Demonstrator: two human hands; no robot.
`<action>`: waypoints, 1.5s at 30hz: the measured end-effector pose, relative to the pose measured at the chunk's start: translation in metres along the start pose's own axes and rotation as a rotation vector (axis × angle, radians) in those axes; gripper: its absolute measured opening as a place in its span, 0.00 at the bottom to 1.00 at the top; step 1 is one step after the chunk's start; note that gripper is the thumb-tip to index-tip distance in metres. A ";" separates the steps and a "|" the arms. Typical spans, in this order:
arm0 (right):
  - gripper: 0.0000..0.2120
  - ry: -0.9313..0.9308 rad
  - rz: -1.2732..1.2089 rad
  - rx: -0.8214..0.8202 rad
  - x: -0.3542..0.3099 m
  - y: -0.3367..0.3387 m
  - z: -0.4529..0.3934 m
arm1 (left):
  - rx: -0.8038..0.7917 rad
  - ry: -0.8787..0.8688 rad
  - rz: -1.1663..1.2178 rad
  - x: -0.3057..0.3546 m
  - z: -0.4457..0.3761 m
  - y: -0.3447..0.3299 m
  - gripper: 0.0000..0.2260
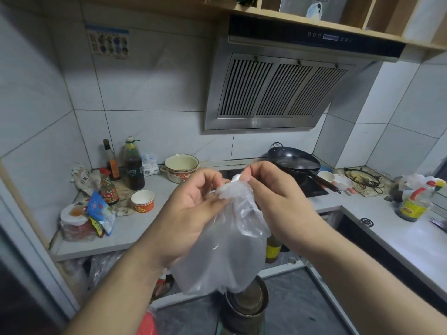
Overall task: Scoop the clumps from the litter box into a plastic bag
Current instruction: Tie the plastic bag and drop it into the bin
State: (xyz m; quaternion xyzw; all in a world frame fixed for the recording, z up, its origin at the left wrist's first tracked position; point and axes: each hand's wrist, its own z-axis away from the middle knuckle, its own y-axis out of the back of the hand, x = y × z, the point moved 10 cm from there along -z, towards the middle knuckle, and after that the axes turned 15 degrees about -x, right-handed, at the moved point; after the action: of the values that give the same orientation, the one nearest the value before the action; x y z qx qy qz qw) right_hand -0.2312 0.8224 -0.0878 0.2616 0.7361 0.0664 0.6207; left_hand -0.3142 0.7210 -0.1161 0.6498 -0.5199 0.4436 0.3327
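Left hand (pixel 191 213), right hand (pixel 273 201) pinch plastic bag (pixel 225 252) top; contents unclear.

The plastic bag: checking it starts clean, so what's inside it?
The plastic bag looks empty through its film. Both hands, left and right, pinch its bunched top, hiding the opening.
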 end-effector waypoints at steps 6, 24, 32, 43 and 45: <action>0.14 0.101 0.407 -0.239 -0.029 -0.009 -0.001 | 0.033 0.013 -0.044 0.004 0.002 0.004 0.05; 0.02 -0.035 -0.377 -0.079 0.013 -0.005 0.001 | -0.162 0.049 0.253 -0.008 0.008 -0.023 0.03; 0.09 0.061 0.308 -0.147 -0.032 0.001 0.008 | -0.130 0.093 0.091 -0.008 0.008 -0.028 0.03; 0.13 -0.035 -0.581 0.091 0.038 -0.001 0.008 | -0.033 0.138 -0.134 -0.019 0.010 -0.033 0.10; 0.18 0.015 -0.500 0.065 0.036 0.001 0.010 | -0.008 0.125 -0.075 -0.024 0.009 -0.035 0.11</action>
State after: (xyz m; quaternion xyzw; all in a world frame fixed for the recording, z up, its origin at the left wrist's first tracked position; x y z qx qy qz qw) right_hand -0.2247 0.8373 -0.1211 0.0908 0.7842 -0.1109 0.6037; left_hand -0.2800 0.7300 -0.1405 0.6385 -0.4750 0.4686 0.3835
